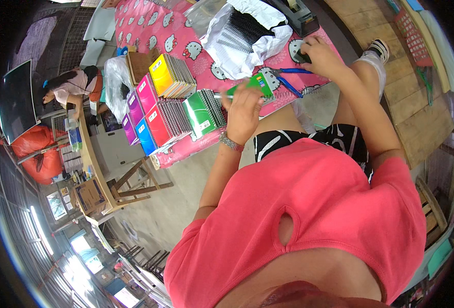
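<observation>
My left hand [243, 110] is closed at the left edge of a green spiral notebook [262, 84], its fingers slightly blurred over the cover. Just left of it stands a stack of green notebooks [202, 114] with black spiral bindings. My right hand [322, 56] is closed, thumb and fingers around a small dark object [302, 56] whose kind I cannot make out. Blue-handled pliers [290, 84] lie between the hands, beside the green notebook. Ahead, black spiral binding coils [242, 32] rest on crumpled white wrapping [227, 59].
Yellow [170, 77], red [161, 123], pink [146, 92], blue [145, 137] and purple notebook stacks line the left of the pink patterned table [178, 31]. A black tape dispenser [300, 19] stands far right. At left another person [75, 84] bends by a wooden table [94, 154].
</observation>
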The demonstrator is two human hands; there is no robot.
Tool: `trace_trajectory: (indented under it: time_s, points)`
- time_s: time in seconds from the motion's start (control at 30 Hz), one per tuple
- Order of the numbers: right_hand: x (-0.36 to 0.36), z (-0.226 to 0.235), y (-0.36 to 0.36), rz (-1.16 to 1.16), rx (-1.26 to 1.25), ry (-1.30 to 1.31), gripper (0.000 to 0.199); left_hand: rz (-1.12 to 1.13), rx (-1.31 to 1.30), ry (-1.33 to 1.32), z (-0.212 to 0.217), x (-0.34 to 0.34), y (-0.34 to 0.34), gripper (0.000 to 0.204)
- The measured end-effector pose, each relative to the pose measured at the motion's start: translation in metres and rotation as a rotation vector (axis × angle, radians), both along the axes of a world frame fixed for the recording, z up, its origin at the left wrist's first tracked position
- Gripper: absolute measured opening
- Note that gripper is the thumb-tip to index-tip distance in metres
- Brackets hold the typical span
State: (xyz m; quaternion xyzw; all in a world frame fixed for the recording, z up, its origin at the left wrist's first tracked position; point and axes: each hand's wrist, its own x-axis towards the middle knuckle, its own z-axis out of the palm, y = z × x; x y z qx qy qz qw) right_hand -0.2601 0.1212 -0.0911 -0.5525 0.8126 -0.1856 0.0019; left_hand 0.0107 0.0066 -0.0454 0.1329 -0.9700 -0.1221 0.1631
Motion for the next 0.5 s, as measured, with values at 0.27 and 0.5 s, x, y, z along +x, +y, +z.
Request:
trace_trajectory:
  time_s: [0.27, 0.5]
  points:
    - [0.047, 0.049, -0.029, 0.748, 0.088, -1.627, 0.034, 0.15, 0.083, -0.024, -0.015, 0.009, -0.01, 0.033]
    - [0.045, 0.045, -0.027, 0.763, 0.022, -1.773, 0.033, 0.131, 0.112, 0.046, -0.012, 0.002, -0.01, 0.035]
